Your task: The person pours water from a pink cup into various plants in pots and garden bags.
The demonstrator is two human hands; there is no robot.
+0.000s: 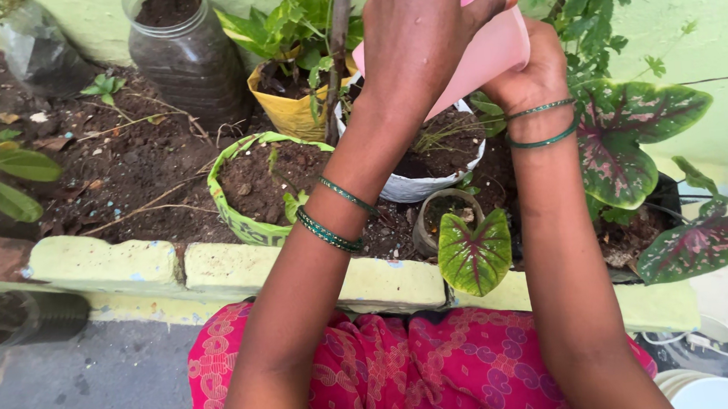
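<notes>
**Pink container tilted over potted plants, both hands on it**

A pink plastic container [490, 46] is held up over the garden bed, tipped toward the white pot [430, 178] w/ soil. It is gripped by both hands: the left hand [416, 38] is wrapped over its top/near side, fingers curled down around it; the right hand [534, 73] is closed on its lower right edge, approx. under it. Green bangles are worn on both wrists. Whether anything is pouring out can't be told; the container's mouth is hidden behind the left hand.

Directly below: a thin woody stem [336, 53] rising beside the white pot, a yellow pot [289, 111] behind it, a green bag planter [245, 217] w/ loose soil to the left, and a small round pot [437, 216] near the kerb [112, 265]. Red-veined caladium leaves [624, 139] are spread at right. A clear jar of soil [187, 54] stands well apart at the back.

Risks, as judged from here:
- Tilt too steep → contents dumped at once, soil washed or splashed out of the white pot.
- Stem just beside the left forearm; it could be knocked or bent if the arm is swung.
- Grip is high and one-sided; container could slip and land on the small pot below.
</notes>
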